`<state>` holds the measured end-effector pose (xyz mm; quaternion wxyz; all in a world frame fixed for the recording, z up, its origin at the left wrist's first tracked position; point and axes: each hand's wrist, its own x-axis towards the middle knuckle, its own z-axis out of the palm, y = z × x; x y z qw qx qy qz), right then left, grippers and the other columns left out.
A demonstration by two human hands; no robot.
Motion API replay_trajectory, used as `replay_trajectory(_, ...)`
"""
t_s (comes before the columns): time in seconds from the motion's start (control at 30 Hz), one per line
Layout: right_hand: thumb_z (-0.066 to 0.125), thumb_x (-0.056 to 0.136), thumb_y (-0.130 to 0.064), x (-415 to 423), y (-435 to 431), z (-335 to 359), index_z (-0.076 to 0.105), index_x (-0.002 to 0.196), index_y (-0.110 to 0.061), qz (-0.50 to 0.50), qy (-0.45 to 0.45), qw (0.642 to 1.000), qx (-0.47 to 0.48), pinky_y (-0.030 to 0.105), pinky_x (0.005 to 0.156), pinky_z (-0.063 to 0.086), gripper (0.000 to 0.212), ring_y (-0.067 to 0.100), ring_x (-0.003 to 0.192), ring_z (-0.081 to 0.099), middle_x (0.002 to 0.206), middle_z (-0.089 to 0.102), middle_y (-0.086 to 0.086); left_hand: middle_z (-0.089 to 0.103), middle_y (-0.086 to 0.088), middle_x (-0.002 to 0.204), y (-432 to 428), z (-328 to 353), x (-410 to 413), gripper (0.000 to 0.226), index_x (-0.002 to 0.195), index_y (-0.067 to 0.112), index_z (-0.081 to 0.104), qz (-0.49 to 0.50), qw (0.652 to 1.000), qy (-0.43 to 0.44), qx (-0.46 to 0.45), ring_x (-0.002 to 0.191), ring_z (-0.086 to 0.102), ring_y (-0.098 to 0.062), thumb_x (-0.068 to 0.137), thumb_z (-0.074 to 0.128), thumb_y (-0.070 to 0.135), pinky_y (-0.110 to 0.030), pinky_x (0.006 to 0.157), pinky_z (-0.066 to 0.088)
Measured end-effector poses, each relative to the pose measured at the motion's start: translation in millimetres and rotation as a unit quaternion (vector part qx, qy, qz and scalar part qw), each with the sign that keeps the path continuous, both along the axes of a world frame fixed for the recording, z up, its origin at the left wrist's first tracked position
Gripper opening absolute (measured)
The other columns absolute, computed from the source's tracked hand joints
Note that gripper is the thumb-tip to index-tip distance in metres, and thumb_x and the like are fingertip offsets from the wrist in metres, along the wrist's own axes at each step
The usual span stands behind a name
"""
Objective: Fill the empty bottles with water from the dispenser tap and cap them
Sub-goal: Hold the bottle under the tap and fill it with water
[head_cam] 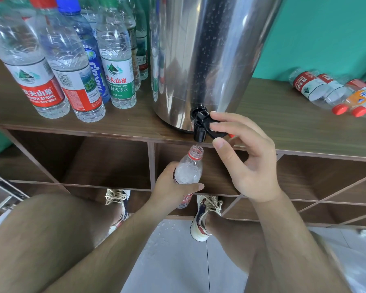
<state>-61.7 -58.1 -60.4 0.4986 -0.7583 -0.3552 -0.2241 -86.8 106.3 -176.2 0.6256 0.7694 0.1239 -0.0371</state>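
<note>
A steel water dispenser (pixel 201 56) stands on a wooden shelf top (pixel 283 115). Its black tap (pixel 200 127) juts over the front edge. My right hand (pixel 247 157) pinches the tap's lever between thumb and forefinger, and a small red cap (pixel 231 135) peeks out behind its fingers. A thin stream of water falls from the spout into an uncapped clear bottle (pixel 189 170) with a red neck ring. My left hand (pixel 173 187) grips that bottle round its middle and holds it upright just under the spout. The bottle's lower half is hidden by the hand.
Several filled, capped bottles (pixel 72 66) stand on the shelf left of the dispenser. Three empty bottles (pixel 334 94) with red caps lie on their sides at the right. Open wooden compartments (pixel 106 163) sit below. Water drops wet the tiled floor (pixel 173 246) by my shoes.
</note>
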Motion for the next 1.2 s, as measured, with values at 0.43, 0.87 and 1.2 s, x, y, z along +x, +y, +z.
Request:
replay_trajectory(0.43,0.067,0.097,-0.006,0.8,0.0,-0.9,0.073,0.113,-0.001,0.002,-0.001,1.000,-0.001,0.021,0.079,0.051,0.018,0.020,0.120,0.066,0.131,0.069,0.011,0.055,0.025,0.101,-0.6,1.8,-0.1,0.061,0.119,0.039,0.047,0.008,1.000,-0.008,-0.004,0.090,0.056,0.002,0.077,0.090,0.031,-0.005,0.059,0.039)
replay_trajectory(0.87,0.066,0.097,-0.007,0.8,0.3,-0.8,0.073,0.112,-0.001,0.002,0.002,1.000,0.003,0.022,0.078,0.051,0.018,0.022,0.119,0.066,0.131,0.069,0.010,0.056,0.023,0.105,-6.1,0.6,1.4,0.061,0.120,0.040,0.048,0.011,1.000,-0.011,-0.026,0.094,0.057,0.001,0.077,0.090,0.030,-0.008,0.066,0.040)
replay_trajectory(1.2,0.065,0.098,-0.008,0.8,-0.3,-0.9,0.073,0.113,0.000,0.005,0.001,1.000,0.002,0.022,0.080,0.052,0.019,0.021,0.119,0.066,0.132,0.068,0.011,0.056,0.024,0.104,-6.3,-0.4,1.3,0.062,0.120,0.040,0.047,0.020,1.000,-0.012,-0.019,0.093,0.056,0.001,0.077,0.090,0.031,-0.008,0.064,0.039)
